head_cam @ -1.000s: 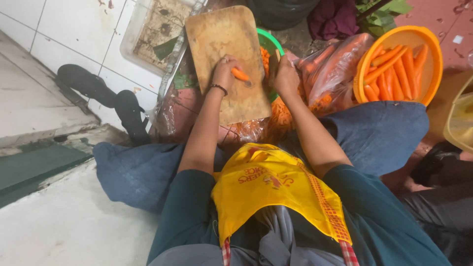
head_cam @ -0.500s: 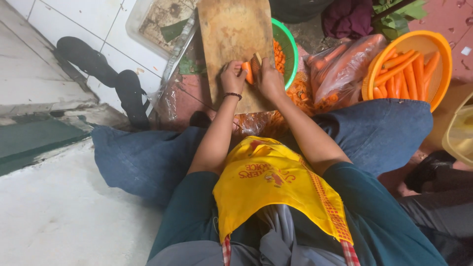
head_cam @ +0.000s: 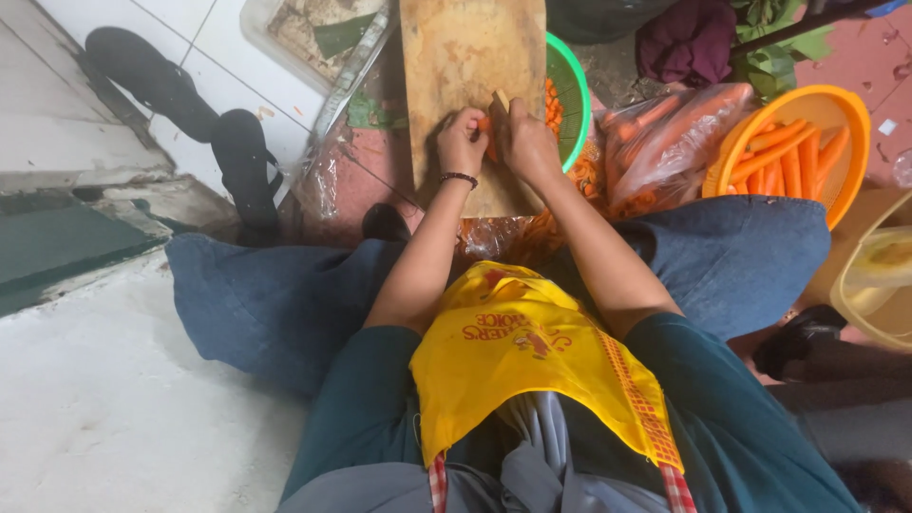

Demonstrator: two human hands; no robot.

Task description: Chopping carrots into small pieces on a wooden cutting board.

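A long wooden cutting board [head_cam: 465, 47] lies on the floor in front of my knees. My left hand [head_cam: 462, 142], with a dark bracelet at the wrist, presses a small orange carrot piece [head_cam: 484, 123] onto the board. My right hand [head_cam: 528, 144] is closed right beside it on a knife [head_cam: 499, 99], of which only a pale end shows above the fingers. The two hands touch over the carrot. A green basin [head_cam: 570, 90] with cut carrot bits sits under the board's right edge.
An orange basket [head_cam: 845, 119] of peeled carrots stands at the right, next to a clear plastic bag of carrots [head_cam: 665, 142]. Black sandals [head_cam: 237, 161] lie at the left on white tiles. A clear tray [head_cam: 304, 28] with scraps is at the back, and a yellow tub [head_cam: 883, 275] at the far right.
My right hand came in from the board's right edge to meet the left hand over the carrot piece. Both hands slid a little farther up the board.
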